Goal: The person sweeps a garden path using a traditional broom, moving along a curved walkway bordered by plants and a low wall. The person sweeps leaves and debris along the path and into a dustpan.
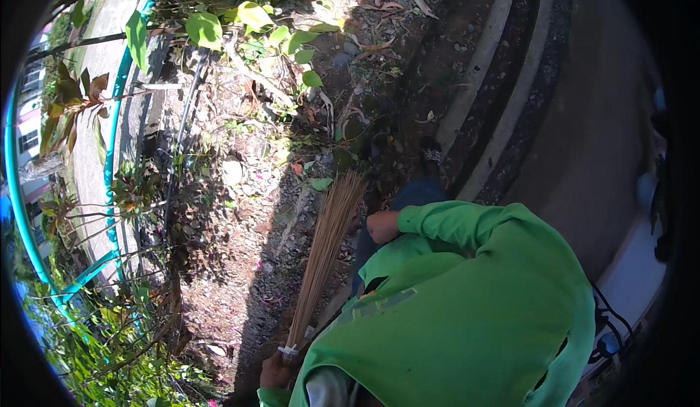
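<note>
My left hand (276, 371), at the bottom of the view, grips the bound end of a stick broom (327, 243) made of thin, straw-coloured ribs. A white tie (287, 350) circles the bundle just past the hand. The broom's loose tips fan out over shaded soil near a green leaf (321, 184). My right hand (384, 226) is curled in front of my jeans (418, 192), below a green sleeve; its fingers are turned away, so their grip is hidden. One dark shoe (431, 152) rests beside a concrete edge.
Gravelly ground (229, 265) with dry leaves and fallen petals lies left of the broom. Leafy branches (262, 18) reach in from above. Teal pipe railings (112, 150) and shrubs (136, 352) line the left. Curved concrete kerbs (484, 68) border a paved surface (590, 117) at right.
</note>
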A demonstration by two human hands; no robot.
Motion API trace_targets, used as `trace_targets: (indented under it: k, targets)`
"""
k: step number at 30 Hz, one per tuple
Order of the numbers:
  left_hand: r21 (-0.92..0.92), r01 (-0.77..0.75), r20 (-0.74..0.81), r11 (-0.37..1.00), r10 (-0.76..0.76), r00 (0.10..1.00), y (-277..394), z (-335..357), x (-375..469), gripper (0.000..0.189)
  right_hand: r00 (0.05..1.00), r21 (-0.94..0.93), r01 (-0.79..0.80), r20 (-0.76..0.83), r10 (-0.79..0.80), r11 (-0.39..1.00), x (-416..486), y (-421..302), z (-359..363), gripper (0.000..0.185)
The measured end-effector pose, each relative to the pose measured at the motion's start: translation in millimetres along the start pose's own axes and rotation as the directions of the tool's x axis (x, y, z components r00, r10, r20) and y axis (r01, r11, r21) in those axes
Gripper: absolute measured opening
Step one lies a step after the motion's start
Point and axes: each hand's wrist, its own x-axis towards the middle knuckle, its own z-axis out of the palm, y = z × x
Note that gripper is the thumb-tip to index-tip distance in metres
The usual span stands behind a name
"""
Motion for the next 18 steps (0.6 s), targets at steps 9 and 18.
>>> trace_targets:
  k: [9,18]
  targets:
    - [-0.623,0.298,0.269,0.723,-0.159,0.95,100.2,67.6,-33.2,0.036,0.921,0.642,-0.214,0.385,-0.068,0.737,-23.4,-106.0,27.3,0.024]
    - [-0.57,-0.039,0.453,0.821,0.354,0.818,350.2,112.3,66.6,0.039,0.955,0.968,0.233,-0.21,0.208,-0.096,-161.8,-15.4,-66.9,0.04]
